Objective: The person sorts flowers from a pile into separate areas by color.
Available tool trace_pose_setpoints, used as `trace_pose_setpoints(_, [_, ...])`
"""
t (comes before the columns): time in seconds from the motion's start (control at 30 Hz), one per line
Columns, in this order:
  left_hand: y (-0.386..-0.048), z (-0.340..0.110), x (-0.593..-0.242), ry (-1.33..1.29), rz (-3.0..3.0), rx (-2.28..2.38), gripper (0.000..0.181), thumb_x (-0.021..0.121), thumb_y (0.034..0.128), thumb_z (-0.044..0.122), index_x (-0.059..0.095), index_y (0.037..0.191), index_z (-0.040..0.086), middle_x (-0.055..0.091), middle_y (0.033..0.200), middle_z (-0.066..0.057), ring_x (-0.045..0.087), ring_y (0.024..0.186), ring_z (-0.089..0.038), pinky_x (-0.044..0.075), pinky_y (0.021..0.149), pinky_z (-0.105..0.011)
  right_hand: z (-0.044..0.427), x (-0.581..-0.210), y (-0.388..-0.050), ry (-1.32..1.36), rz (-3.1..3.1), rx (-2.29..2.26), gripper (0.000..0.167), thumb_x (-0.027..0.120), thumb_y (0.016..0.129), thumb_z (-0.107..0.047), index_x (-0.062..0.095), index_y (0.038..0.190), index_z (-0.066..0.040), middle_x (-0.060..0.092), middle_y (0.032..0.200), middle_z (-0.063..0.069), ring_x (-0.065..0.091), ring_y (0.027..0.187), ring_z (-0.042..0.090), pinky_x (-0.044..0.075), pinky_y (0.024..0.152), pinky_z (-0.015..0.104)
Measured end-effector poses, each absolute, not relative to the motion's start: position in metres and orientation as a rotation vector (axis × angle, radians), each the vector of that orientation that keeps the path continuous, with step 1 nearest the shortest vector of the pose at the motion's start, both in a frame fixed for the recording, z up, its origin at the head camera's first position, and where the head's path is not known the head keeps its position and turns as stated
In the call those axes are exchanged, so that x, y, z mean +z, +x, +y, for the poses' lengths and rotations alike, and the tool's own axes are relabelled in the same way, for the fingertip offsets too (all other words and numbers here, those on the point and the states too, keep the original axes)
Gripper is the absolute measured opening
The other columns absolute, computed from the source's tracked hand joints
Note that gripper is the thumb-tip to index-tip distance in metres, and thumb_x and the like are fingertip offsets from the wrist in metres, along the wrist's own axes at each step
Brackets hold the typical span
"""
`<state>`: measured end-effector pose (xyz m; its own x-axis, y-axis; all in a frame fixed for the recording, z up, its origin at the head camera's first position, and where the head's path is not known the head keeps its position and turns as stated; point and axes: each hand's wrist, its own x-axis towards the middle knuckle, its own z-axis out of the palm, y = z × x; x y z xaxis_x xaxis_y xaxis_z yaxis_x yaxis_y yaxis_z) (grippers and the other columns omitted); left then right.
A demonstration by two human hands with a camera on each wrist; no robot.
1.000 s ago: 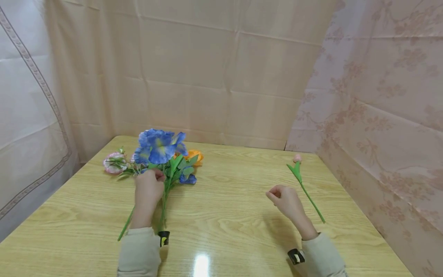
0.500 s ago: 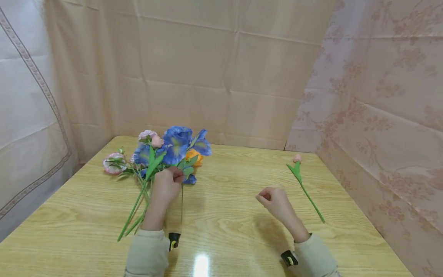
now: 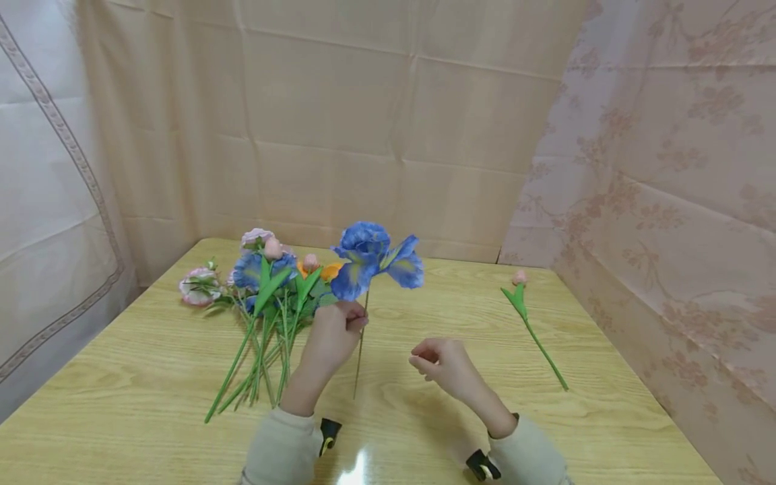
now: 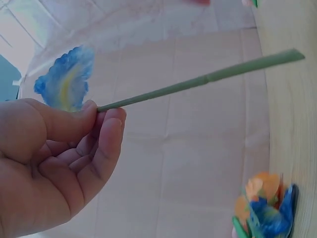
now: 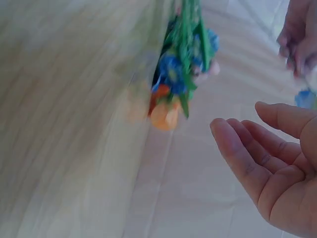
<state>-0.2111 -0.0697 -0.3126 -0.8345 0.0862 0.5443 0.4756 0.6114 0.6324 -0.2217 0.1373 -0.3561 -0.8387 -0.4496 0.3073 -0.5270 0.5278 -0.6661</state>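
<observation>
The left hand (image 3: 332,335) is pinching a blue flower (image 3: 364,244) by its stem (image 4: 205,80); the right hand (image 3: 453,367) is hovering nearby, unclasped.

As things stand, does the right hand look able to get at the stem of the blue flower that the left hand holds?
Probably yes: the right hand looks empty and nearby, and below the left hand the stem of the blue flower shows bare, with nothing visible in between.

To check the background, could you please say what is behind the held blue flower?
In the head view, curtain, table and part of an orange flower show; what the blue flower covers is hidden.
</observation>
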Motion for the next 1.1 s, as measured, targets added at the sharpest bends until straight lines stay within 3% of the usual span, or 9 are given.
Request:
trace_pose_setpoints(0.33, [-0.211,-0.051,-0.318,-0.559,-2.383,-1.068,0.009,0.063,0.0778,-0.005,0.063,0.072,0.002,0.06,0.064,-0.004,0.057,0.058,-0.015,0.045,0.051,-0.023,0.108,-0.359,-0.212,0.894,-2.495,1.546,0.016,0.063,0.08,0.001,0.06,0.091,0.012,0.064,0.079,0.018,0.063,0.064,0.026,0.05,0.054,0.021])
trace_pose_setpoints(0.77, [-0.209,-0.046,-0.322,-0.612,-2.329,-1.171,0.011,0.06,0.0775,-0.009,0.057,0.073,0.001,0.059,0.065,-0.006,0.051,0.053,-0.01,0.043,0.049,-0.022,0.097,-0.362,-0.205,0.868,-2.352,1.777,0.012,0.063,0.079,0.005,0.058,0.084,0.015,0.062,0.075,0.023,0.064,0.063,0.026,0.052,0.057,0.028])
trace_pose_setpoints(1.1, [-0.209,-0.045,-0.322,-0.562,-2.384,-1.133,0.006,0.062,0.082,0.004,0.065,0.077,0.003,0.063,0.071,-0.004,0.057,0.06,-0.013,0.045,0.054,-0.022,0.103,-0.361,-0.208,0.8,-2.318,1.729,0.006,0.059,0.08,0.01,0.06,0.084,0.014,0.061,0.076,0.023,0.063,0.063,0.031,0.052,0.055,0.028])
